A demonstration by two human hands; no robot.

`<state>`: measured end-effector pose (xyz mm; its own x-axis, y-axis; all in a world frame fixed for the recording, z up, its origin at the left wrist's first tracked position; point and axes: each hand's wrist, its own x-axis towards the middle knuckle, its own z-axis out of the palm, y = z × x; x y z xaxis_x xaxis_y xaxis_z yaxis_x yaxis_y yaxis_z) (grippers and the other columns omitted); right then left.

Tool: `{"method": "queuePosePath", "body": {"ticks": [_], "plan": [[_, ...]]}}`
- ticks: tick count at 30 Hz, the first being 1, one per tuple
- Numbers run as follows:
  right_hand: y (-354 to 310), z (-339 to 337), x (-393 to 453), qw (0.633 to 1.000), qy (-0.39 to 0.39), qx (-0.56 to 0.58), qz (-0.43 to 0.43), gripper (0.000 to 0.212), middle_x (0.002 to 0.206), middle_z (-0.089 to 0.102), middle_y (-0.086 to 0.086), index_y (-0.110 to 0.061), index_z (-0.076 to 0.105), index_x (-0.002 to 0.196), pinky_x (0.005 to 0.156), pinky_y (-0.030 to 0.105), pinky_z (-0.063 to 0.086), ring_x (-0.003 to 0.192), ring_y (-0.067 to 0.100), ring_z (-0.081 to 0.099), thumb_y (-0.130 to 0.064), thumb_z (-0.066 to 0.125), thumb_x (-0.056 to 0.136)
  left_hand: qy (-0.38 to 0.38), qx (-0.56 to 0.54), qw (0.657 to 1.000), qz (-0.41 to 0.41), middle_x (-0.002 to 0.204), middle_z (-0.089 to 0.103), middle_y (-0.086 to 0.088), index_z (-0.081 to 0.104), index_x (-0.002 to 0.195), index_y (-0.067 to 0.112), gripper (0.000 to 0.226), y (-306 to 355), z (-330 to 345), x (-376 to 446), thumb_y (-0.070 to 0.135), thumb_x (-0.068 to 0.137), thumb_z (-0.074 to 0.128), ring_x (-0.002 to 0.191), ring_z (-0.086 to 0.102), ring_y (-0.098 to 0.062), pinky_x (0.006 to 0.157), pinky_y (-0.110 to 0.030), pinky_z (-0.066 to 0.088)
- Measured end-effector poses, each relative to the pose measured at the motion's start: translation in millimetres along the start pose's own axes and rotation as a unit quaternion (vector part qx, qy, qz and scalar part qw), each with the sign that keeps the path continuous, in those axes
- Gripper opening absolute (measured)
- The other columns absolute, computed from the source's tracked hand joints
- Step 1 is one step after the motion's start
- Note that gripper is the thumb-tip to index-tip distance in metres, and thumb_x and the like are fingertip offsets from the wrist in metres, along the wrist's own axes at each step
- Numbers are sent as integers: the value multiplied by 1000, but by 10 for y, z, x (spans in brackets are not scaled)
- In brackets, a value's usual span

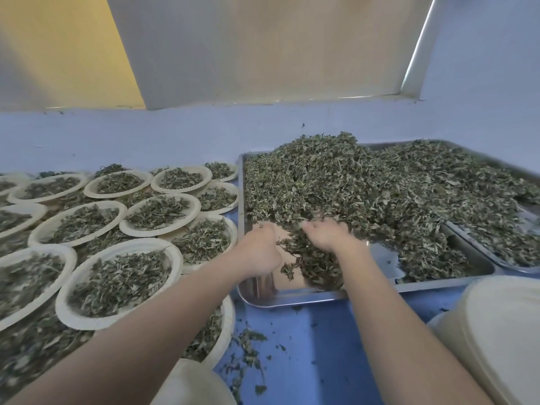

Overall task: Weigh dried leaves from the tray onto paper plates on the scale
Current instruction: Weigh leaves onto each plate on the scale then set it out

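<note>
A steel tray (292, 298) on the blue table holds a big heap of dried leaves (365, 185). Both my hands are in the tray's near left corner. My left hand (260, 248) is curled, and my right hand (328, 233) digs into the pile. Between them they gather a clump of leaves (309, 258) against the bare tray floor. Paper plates (117, 285) filled with leaves cover the table to the left. No scale is in view.
A second steel tray (526, 268) with leaves lies at the right edge. A stack of blank paper plates (496, 331) stands at the near right. Loose leaf bits (245, 355) lie on the blue table (321, 346) in front of the tray. A wall runs behind.
</note>
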<state>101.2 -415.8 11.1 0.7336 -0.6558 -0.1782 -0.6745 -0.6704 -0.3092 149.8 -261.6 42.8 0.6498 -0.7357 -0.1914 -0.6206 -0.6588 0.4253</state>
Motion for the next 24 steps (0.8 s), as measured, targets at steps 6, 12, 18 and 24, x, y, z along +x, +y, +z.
{"method": "queuePosePath", "body": {"ticks": [6,12,18,24], "plan": [[-20,39,-127,984,28,149,-90,48,151,37,-2,-35,37,144,111,42,27,137,25,34,-49,25,100,-20,-42,999,-27,88,51,-5,14,148,1,60,80,6,18,-2,91,34,72,49,-16,52,-23,36],[-34,165,-298,993,-83,16,-84,53,154,29,11,-24,33,147,115,43,22,141,31,27,-45,14,102,-53,-60,996,-25,102,53,-8,33,139,1,48,108,26,-38,-4,91,33,79,50,-17,65,-27,41],[-57,263,-395,989,-60,52,-125,63,160,6,-1,-41,15,150,115,52,9,146,31,3,-66,23,92,-16,-89,996,-9,120,55,-13,39,135,2,47,66,-149,-164,-8,89,36,95,57,-27,72,-34,48],[-349,201,-559,973,-113,-9,-199,71,154,27,-3,-45,43,137,113,54,16,141,30,18,-83,23,80,76,-109,991,7,129,53,-13,46,133,8,51,-66,-395,-377,-7,85,34,106,59,-29,88,-40,51]]}}
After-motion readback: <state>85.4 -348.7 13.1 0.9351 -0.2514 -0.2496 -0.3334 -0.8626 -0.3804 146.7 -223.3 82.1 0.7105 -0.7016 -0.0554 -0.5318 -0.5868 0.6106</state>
